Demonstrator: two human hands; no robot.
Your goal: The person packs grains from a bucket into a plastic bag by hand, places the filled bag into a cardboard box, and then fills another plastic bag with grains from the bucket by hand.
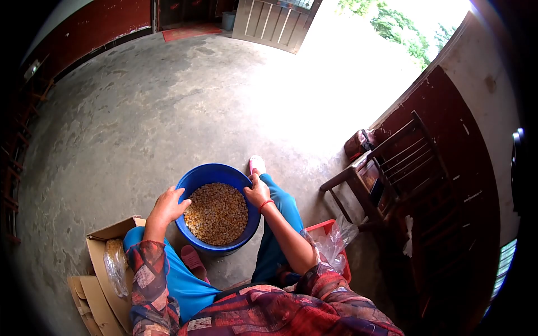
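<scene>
Between my legs stands a blue bucket (185,228), with a layer of yellow and pale kernels (217,214) inside. My left hand (170,205) is at the bucket's left rim, its fingers apart and reaching to the edge; nothing is held in it. On the right side, my right hand (258,191) grips the rim, thumb up and fingers wrapped over the edge. A red band circles that wrist.
A cardboard box (101,246) with a plastic-wrapped item sits by my left leg. A red basket (346,267) with clear plastic bags lies at my right. Beyond it is a wooden chair (358,187) near the wall. An open door (274,25) stands ahead.
</scene>
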